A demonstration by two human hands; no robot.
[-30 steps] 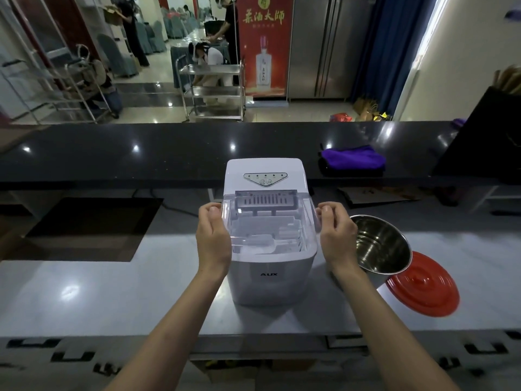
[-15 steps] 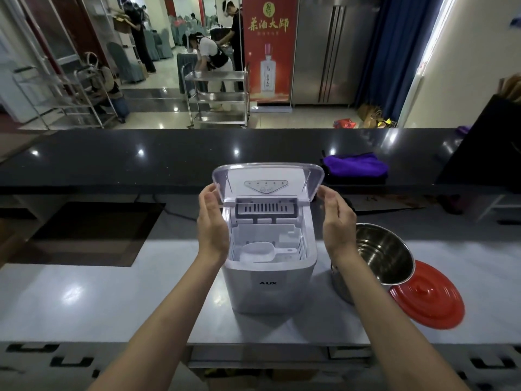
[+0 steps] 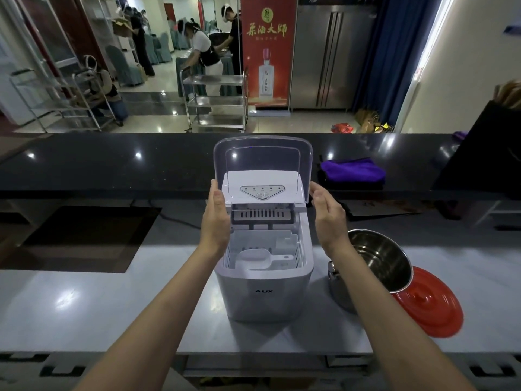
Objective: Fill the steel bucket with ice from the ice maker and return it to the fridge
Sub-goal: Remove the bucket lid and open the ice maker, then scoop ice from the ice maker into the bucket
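So I've got the ice maker [image 3: 263,261] right in front of me on the worktop [image 3: 98,300] with its clear lid [image 3: 262,167] tipped up and standing open. My left hand [image 3: 215,218] is flat against the lid's left edge, fingers straight, and my right hand [image 3: 328,218] is open too, sitting just beside the right edge — can't tell if it's actually touching. Neither one is gripping anything; two hands, I reckon, so the lid goes up evenly and stays put without flopping shut. Inside, the white scoop [image 3: 259,259] is lying in the basket with the handle pointing right, which is handy for a right-hand grab. Honestly can't make out any ice in there from this angle. The bucket [image 3: 375,266] is parked just right of the machine, mouth up and empty, close enough that scooping across should be a short trip. Its red cover [image 3: 431,306] is lying flat next to it, partly tucked under the bucket's rim. The steel fridge [image 3: 332,55] is way back across the room. Next thing for me is probably picking up that scoop.
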